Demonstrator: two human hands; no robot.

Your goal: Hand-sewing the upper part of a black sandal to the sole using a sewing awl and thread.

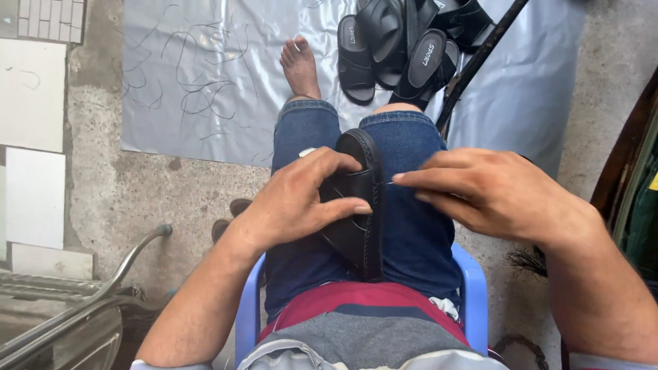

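Nearest the camera, a blue plastic chair [473, 288] carries the seated person, knees in blue jeans [411, 233]. On the lap stands a black sandal [360, 233], tipped on its edge, sole rim facing right. The left hand [295, 202] is wrapped round it, fingers curled over the strap, thumb pressing the rim: a firm clamp on the sandal. Just to the right, the right hand [493, 192] has thumb and forefinger pinched together at the sandal's edge on a thin needle [389, 182], barely visible as a fine sliver; the other fingers lie loosely folded.

On the near left, bent metal tubing [103, 288] lies on the concrete floor [137, 192].

Farther out, a bare foot [300, 67] rests on a grey plastic sheet [205, 89] strewn with dark thread offcuts [199, 89]. Far right of the foot, a heap of black sandals [404, 48] sits on that sheet, overlapping one another, with a dark rod [480, 58] slanting across them.
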